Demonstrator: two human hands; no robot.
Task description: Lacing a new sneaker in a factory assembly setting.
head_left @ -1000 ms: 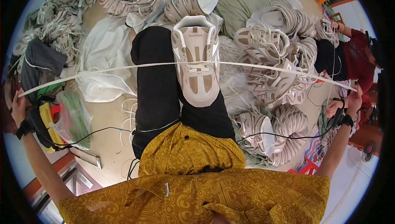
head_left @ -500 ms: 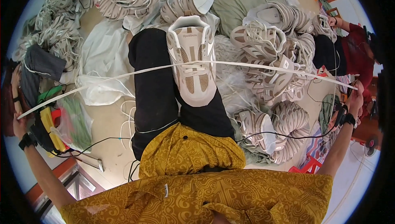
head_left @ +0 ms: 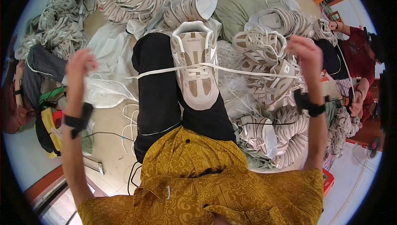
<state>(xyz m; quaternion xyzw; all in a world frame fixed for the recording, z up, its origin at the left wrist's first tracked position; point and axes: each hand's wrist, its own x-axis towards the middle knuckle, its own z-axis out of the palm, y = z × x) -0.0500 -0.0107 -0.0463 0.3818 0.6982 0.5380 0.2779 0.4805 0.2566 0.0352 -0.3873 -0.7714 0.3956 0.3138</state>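
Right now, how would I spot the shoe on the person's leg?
Find the mustard shirt, then the black trousers beyond. On the right leg rests a beige shoe, toe toward the shirt. Unlike the bundled shoes nearby, it lies alone, a pale lace stretching from both sides.

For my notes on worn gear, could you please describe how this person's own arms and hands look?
The left hand and right hand are ungloved. A black band with a bulky attachment circles each wrist. The forearms are bare below short, mustard-yellow sleeves with swirling patterns.
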